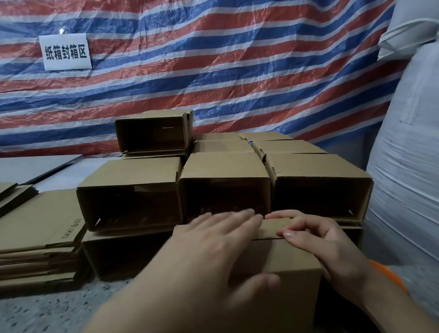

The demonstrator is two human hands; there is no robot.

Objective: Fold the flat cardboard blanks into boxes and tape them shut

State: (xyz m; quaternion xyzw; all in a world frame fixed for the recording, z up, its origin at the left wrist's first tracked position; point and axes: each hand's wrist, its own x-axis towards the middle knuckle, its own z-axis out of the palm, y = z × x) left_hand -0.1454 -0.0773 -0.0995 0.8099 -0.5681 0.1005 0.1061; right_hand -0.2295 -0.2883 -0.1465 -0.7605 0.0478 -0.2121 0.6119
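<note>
A brown cardboard box [280,257] stands in front of me with its top flaps folded down. My left hand [221,249] lies flat on the top flaps with fingers straight, thumb down the near side. My right hand [325,242] rests at the right end of the top, its fingers bent over the far flap and the thumb on the seam. No tape shows on the seam. A stack of flat cardboard blanks [29,238] lies to the left on the floor.
Folded open boxes [222,182] are piled in rows behind the one I hold, one more [153,132] on top. A striped tarp [203,60] with a white sign [66,52] hangs behind. Large white sacks [425,173] stand at the right. An orange object [389,273] peeks out below my right wrist.
</note>
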